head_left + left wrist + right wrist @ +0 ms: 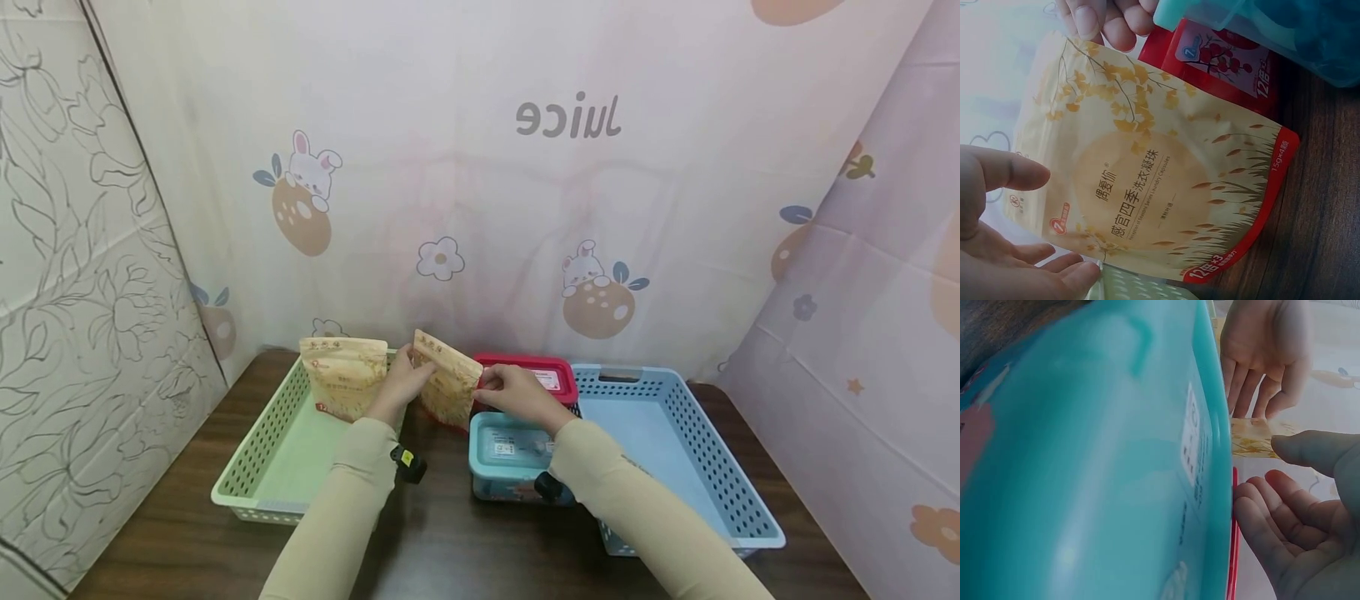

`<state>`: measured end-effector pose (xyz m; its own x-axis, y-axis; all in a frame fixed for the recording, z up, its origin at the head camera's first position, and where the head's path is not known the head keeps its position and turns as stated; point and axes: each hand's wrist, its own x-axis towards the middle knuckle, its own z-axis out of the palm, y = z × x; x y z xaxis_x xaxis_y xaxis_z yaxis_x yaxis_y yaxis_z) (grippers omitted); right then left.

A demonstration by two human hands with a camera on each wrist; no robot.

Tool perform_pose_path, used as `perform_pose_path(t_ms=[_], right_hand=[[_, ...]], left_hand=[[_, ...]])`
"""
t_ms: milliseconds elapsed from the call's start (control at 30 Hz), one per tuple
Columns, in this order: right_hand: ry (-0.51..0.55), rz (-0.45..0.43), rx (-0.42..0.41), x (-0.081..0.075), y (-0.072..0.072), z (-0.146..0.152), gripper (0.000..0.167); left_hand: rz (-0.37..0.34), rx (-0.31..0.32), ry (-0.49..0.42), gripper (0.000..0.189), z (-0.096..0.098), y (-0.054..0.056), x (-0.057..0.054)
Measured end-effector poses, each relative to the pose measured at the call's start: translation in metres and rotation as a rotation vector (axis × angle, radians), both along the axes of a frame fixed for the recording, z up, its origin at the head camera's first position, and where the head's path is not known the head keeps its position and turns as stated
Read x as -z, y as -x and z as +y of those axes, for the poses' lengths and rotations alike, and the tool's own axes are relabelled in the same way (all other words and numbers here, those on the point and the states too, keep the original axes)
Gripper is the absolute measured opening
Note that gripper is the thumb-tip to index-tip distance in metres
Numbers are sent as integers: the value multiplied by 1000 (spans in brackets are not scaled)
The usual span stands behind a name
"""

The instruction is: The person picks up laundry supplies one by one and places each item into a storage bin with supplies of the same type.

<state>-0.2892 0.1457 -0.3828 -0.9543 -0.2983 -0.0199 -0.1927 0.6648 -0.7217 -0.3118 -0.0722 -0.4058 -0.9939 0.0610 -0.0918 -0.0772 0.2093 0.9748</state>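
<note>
A: Where was the pouch (1147,169)?

B: Between the green basket (258,425) and the lidded boxes, tilted, in both hands. Cream front, yellow leaf print, red bottom edge. Could not tell whether that edge touched the table (442,542).

A: Containers?

B: Green basket held a second pouch (345,379), standing at the back, its top above the rim. Blue basket (652,433), on the far side of the boxes, showed its pale floor and perforated walls. Teal box (487,475), lid on, stood in front of the red-lidded box (536,365). Contents of both: could not tell.

A: The hands?

B: Left hand (408,379) held the near-basket edge by the top, thumb over the front, fingers along the side, only slightly bent. Right hand (521,392) pinched the opposite edge, fingers curled.

A: Anything in the way?

B: Teal box filled much of the right wrist view and hid most of the pouch there. Right hand and sleeve (637,500) partly covered both boxes from above. Behind everything hung a curtain (465,125) printed with rabbits and flowers.
</note>
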Motion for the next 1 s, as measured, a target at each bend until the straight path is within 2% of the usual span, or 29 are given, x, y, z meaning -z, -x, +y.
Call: perform_pose_path(t_ms=[267,467,633,867,1000], right_hand=[[-2,-25,4,2,4,0,20],[-29,21,-39,3,7,-3,11],[-53,45,-70,-1,7,-5,12],[-84,49,-58,-4,8,-7,13],[-83,51,-52,-3,8,-7,14]], left_hand=[[21,-42,16,74,2,3,3],[14,-43,15,72,1,4,5],[17,-43,-11,66,1,6,7],[24,-52,-19,60,3,6,7],[34,-58,-13,45,4,7,8]])
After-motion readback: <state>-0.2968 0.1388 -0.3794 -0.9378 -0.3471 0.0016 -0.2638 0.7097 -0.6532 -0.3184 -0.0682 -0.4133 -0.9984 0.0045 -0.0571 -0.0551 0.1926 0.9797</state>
